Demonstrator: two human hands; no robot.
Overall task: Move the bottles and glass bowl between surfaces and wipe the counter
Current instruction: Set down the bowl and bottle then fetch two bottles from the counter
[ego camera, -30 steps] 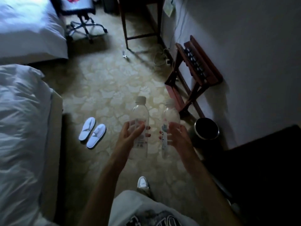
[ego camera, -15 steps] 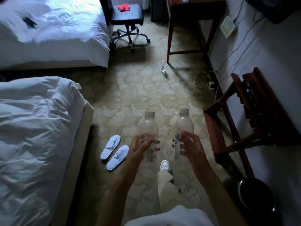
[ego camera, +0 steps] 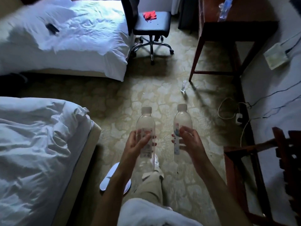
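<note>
I carry two clear plastic water bottles upright over the patterned carpet. My left hand (ego camera: 137, 145) grips the left bottle (ego camera: 145, 123) around its labelled middle. My right hand (ego camera: 191, 143) holds the right bottle (ego camera: 182, 120) the same way. Both have white caps. A third small bottle (ego camera: 184, 86) stands on the floor by the leg of the wooden desk (ego camera: 228, 23). On that desk's top lies a clear plastic item (ego camera: 224, 8). A red cloth (ego camera: 149, 15) lies on the seat of the office chair (ego camera: 151, 25). No glass bowl is in view.
One white bed (ego camera: 40, 152) is close on my left, another (ego camera: 65, 38) lies across the back left. White slippers (ego camera: 107, 180) sit by my leg. A wooden luggage rack (ego camera: 268, 168) stands at the right, with cables and a power strip (ego camera: 238, 117) along the wall.
I have walked forward with both bottles still held. The view has lifted: the far bed, chair and desk are nearer, and the slippers, rack and bin have slid back toward me.
</note>
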